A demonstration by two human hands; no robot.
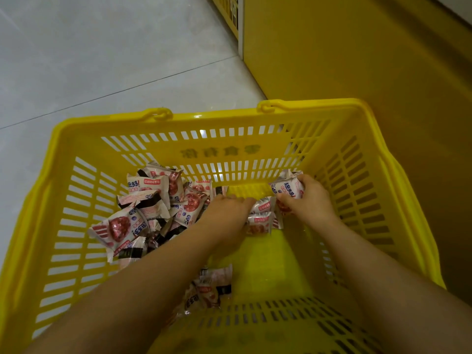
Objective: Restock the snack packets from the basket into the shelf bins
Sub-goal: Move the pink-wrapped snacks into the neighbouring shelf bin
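A yellow slotted basket (229,152) stands on the floor beneath me, with several white and red snack packets (150,200) heaped in its left half. Both my arms reach down into it. My right hand (310,198) grips a small bunch of packets (287,186) near the far right corner. My left hand (227,213) lies knuckles up in the middle, its fingers curled over packets (263,218) that lie between the two hands. A few more packets (212,284) sit under my left forearm near the front wall.
A yellow shelf unit's side panel (357,54) rises right behind the basket on the right. Its stocked front (229,11) shows at the top edge. Grey floor tiles (102,60) spread to the left. The basket's handles (158,114) lie folded on its far rim.
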